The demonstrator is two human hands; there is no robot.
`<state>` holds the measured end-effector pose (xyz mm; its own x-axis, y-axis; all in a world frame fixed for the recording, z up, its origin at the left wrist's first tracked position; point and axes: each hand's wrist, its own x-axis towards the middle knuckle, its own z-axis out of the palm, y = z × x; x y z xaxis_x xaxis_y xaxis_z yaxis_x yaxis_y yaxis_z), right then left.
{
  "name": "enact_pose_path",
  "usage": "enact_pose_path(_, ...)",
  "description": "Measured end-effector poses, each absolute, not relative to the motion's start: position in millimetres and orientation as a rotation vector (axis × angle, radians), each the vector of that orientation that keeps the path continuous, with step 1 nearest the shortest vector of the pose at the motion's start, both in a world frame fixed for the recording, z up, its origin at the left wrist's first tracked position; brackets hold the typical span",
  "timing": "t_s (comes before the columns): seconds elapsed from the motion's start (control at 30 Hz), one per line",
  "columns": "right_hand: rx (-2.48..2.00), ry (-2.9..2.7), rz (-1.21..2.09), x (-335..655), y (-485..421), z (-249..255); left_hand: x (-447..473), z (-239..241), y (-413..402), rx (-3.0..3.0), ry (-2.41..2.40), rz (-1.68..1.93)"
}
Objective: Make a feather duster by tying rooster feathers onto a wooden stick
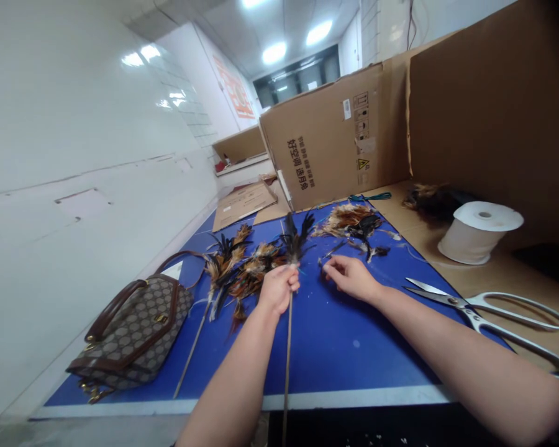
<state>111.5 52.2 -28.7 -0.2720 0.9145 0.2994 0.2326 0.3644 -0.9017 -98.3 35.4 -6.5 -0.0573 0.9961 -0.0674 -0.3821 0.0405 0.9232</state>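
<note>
My left hand point(279, 288) is closed around a thin stick point(287, 347), just below a tuft of black feathers point(295, 239) at its top. The stick runs down past the table's near edge. To the right, my right hand point(351, 277) is held in a pinch over the blue table; whatever is between its fingertips is too small to make out. Brown and black feathers point(256, 270) lie left of the tuft. Beyond my right hand is a pile of tan and dark feathers point(349, 222). Another feathered stick point(193, 347) rests on the left.
A patterned handbag point(140, 332) sits at the left by the white wall. Large scissors point(466, 304) and a white spool point(482, 230) lie on the right, on cardboard. A tall cardboard box point(330, 143) stands behind the blue table point(354, 366).
</note>
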Motion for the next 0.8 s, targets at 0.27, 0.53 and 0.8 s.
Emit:
enact_pose_path(0.27, -1.133, -1.708, 0.77, 112, 52, -22, -58, -18, 10, 0.976, 0.919, 1.083)
enact_pose_path(0.53, -1.184, -1.677, 1.025, 118, 53, -26, -57, -16, 9, 0.824, 0.767, 1.007)
enact_pose_path(0.8, -1.394, -1.64, 0.287, 116, 62, -7, -57, -24, 25, 0.69, 0.865, 1.091)
